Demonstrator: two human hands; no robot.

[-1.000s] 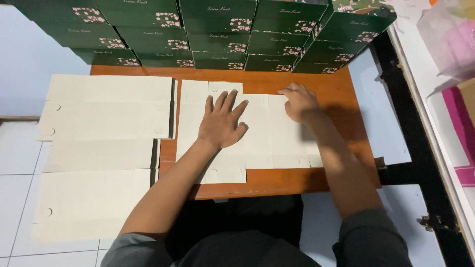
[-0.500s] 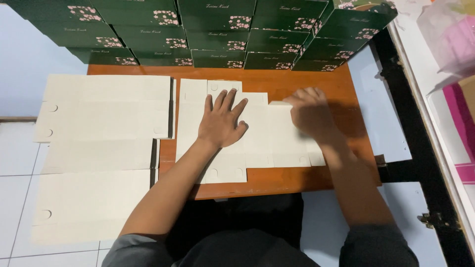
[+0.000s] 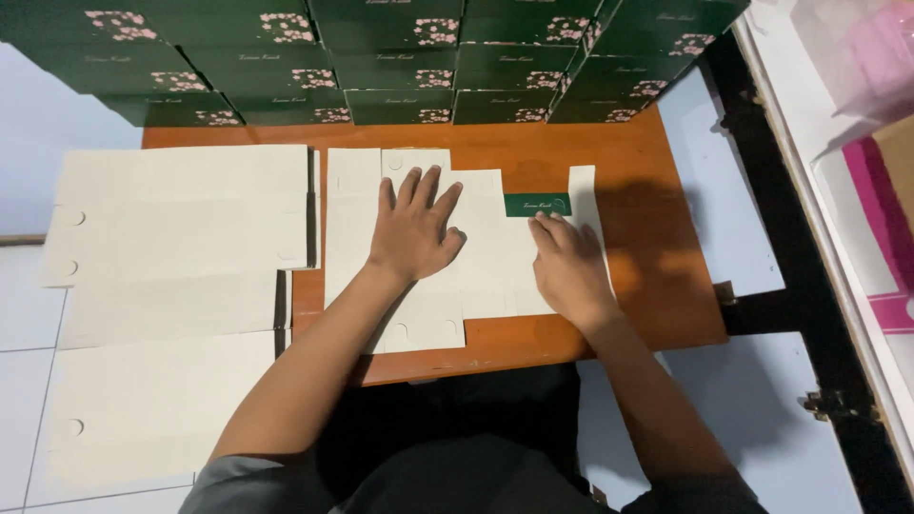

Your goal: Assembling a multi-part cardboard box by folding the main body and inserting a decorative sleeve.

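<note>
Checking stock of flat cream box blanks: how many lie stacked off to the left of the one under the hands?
3 show: top blank beside the left hand, middle below it, bottom nearest the person. More may be hidden underneath.

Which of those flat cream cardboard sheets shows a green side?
The flat box blank under both hands; its right flap is folded over, showing green. The stacked sheets left show only cream.

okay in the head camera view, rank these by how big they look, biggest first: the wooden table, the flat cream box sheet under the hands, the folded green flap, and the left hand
1. Wooden table.
2. Flat cream box sheet.
3. Left hand.
4. Folded green flap.

The hand lies flat on the sheet, so nearness hardly skews those two.
</note>
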